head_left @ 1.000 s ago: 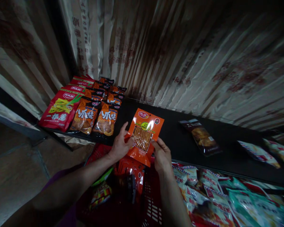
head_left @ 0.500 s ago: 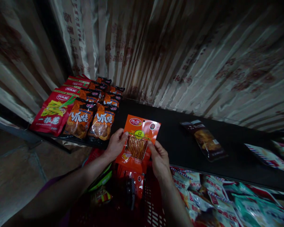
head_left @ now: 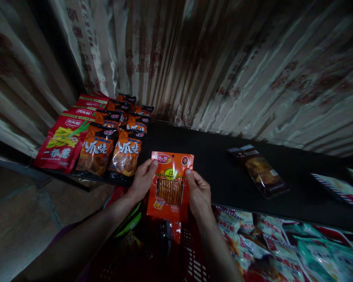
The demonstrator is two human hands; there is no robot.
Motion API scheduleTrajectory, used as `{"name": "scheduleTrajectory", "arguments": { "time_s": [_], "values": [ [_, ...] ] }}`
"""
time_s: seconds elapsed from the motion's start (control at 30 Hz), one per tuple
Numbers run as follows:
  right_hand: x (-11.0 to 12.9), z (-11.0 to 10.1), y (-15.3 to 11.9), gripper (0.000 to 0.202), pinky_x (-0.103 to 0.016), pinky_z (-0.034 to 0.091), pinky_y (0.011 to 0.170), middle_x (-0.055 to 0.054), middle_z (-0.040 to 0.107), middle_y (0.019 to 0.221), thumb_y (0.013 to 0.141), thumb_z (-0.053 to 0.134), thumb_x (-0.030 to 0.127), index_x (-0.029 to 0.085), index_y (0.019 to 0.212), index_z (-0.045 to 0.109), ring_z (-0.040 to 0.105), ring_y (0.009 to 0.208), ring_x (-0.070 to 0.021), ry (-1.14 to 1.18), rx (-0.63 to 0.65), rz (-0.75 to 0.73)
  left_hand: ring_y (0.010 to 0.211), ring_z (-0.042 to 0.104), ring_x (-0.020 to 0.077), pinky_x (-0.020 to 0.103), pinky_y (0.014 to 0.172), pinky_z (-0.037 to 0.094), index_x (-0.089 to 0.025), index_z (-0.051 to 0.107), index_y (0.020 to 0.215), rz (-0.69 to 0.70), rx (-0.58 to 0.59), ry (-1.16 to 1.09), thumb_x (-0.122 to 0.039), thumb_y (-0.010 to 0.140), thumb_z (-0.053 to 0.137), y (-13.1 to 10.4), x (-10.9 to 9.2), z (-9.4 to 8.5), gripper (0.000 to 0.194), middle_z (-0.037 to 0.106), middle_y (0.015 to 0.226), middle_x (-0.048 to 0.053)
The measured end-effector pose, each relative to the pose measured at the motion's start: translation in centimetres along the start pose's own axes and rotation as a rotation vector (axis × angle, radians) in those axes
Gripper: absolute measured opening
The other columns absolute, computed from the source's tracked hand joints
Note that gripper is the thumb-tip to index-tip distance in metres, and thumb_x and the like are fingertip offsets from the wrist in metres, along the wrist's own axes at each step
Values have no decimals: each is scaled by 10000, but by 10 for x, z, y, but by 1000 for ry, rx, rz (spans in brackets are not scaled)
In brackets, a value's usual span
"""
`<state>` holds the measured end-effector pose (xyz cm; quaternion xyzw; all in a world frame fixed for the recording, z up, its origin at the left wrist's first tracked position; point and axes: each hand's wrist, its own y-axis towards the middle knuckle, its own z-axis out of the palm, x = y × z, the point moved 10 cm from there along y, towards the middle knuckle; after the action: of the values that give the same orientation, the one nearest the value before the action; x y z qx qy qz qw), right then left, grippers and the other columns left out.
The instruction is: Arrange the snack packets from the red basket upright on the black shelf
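Note:
Between both hands an orange snack packet (head_left: 170, 188), with a clear window showing brown strips, is held up with its front facing me. My left hand (head_left: 142, 180) pinches its left edge, thumb on the front. On the opposite edge, my right hand (head_left: 198, 192) grips it the same way. Below the packet is a red basket (head_left: 194, 258) with another orange packet (head_left: 175, 231) and a green packet (head_left: 131, 225) in it. Just left of my left hand stand orange-and-black snack bags (head_left: 125, 152) in rows on the black shelf (head_left: 206, 156).
Red snack bags (head_left: 63, 139) stand at the shelf's left end. A brown packet (head_left: 261, 170) lies flat farther right, with a striped white packet (head_left: 338, 188) beyond it. White and teal bags (head_left: 282, 243) fill a lower level at right. A pleated curtain (head_left: 211, 66) hangs behind.
The orange packet has come slightly lower and stands straighter, its top edge now nearly level. Both hands keep hold of it. The view has shifted a little.

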<state>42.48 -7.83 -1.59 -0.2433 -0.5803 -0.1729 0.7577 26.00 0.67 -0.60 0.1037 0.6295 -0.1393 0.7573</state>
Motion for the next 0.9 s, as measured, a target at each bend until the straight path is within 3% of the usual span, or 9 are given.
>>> {"name": "scheduleTrajectory", "arguments": {
  "time_s": [0.27,0.5,0.63,0.9],
  "values": [
    [3,-3,-1,317,-226,443,497,16,671,661,693,717,502,203,798,700,561,532,-121,-8,-55,-26,690,539,144,245,642,449,-166,560,717,-13,-55,50,-539,817,520,0,5,-7,389,568,675,-11],
    [7,-13,2,294,-234,445,535,18,674,680,720,699,479,197,804,698,563,550,-116,6,-116,-82,641,466,109,219,602,395,-168,536,709,-20,68,59,-503,825,530,-2,4,1,354,509,660,-33],
    [11,-19,2,287,-232,431,537,22,662,649,710,705,475,193,764,691,549,533,-108,-13,-147,-113,613,408,93,208,581,350,-174,484,665,-27,94,91,-489,817,525,-3,3,2,352,437,630,-51],
    [10,-24,0,321,-217,406,488,28,652,634,628,760,480,188,735,684,521,494,-89,65,-212,-91,611,405,92,206,577,335,-175,496,688,-87,126,76,-468,787,545,-9,7,4,313,440,635,-56]
  ]
}}
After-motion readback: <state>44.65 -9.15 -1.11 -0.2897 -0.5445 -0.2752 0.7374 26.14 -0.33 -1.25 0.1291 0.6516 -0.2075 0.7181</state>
